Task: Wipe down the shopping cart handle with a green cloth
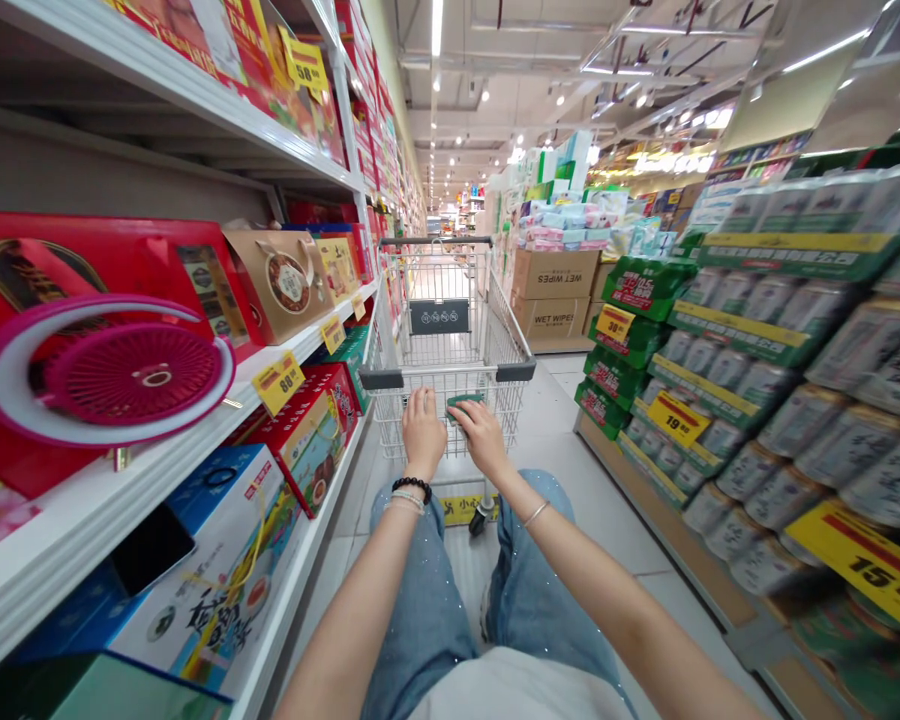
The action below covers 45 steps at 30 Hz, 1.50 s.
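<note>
The left hand [424, 432] and the right hand [484, 440] rest side by side just behind the grey handle [442, 369] of a wire shopping cart [439, 320]. The left fingers [420, 405] lie straight and loose, not clenched. The right fingers [469, 415] lie over a small green item [463, 400], which sits at the back of the cart between the hands; whether they grip it, you cannot tell. A black bracelet [411, 487] circles the left wrist, and a thin bangle [536, 514] circles the right. On the left stand white shelves [120, 505] with gift boxes [202, 570] and a pink fan [139, 370]. On the right are stacked cans [795, 380], and ahead are wet wipes cartons [555, 275].
</note>
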### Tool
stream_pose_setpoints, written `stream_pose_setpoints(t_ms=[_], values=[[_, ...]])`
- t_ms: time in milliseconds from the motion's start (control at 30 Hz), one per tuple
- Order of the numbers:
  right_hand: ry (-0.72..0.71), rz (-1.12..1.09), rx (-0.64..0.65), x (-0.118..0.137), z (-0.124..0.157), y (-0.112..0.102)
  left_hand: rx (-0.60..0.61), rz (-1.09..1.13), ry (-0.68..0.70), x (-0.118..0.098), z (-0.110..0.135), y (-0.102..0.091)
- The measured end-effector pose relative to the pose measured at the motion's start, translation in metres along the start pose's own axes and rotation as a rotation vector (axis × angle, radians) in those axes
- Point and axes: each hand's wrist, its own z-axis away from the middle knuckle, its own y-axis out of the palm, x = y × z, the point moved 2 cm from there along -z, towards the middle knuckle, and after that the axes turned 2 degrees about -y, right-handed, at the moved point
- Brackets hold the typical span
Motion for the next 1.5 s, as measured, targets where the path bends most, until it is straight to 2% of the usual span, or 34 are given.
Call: stream_pose_setpoints(t_ms=[100,200,333,467,567,700,800,900,1033,1133,1267,1367,1500], values=[[0.026,-0.006,-0.030,-0.002,0.005,-0.010,-0.011,0.018,0.012,0.002,0.000,0.002],[0.042,0.049,-0.081,-0.008,-0.008,-0.020,-0.013,0.004,0.013,0.002,0.002,0.005],[0.035,0.105,-0.042,-0.015,-0.024,-0.015,0.001,-0.027,0.009,0.002,0.005,0.006],[0.049,0.098,0.025,-0.014,-0.012,-0.008,0.017,-0.041,0.023,0.002,0.004,0.004],[0.051,0.076,0.007,-0.016,-0.005,-0.016,0.025,-0.039,0.020,0.002,0.003,0.003],[0.060,0.089,-0.033,-0.030,-0.011,-0.026,0.009,-0.018,0.014,0.002,0.003,0.004],[0.063,0.085,-0.010,-0.037,-0.012,-0.022,-0.008,-0.003,0.020,0.001,0.002,0.003],[0.072,0.065,0.013,-0.036,-0.004,-0.019,-0.011,-0.001,0.021,0.002,0.001,0.002],[0.028,0.051,0.014,-0.030,0.001,-0.029,-0.016,-0.030,0.022,0.003,0.001,0.003],[0.009,0.069,-0.037,-0.031,-0.005,-0.036,-0.038,-0.079,0.051,-0.004,0.002,0.005],[0.049,0.086,-0.028,-0.036,-0.006,-0.026,-0.008,-0.096,0.140,-0.024,0.005,0.012],[0.060,0.071,0.007,-0.035,0.005,-0.019,0.017,-0.089,0.118,-0.034,0.007,0.019],[0.070,0.041,-0.030,-0.035,0.006,-0.032,0.013,-0.072,0.097,-0.035,0.008,0.023]])
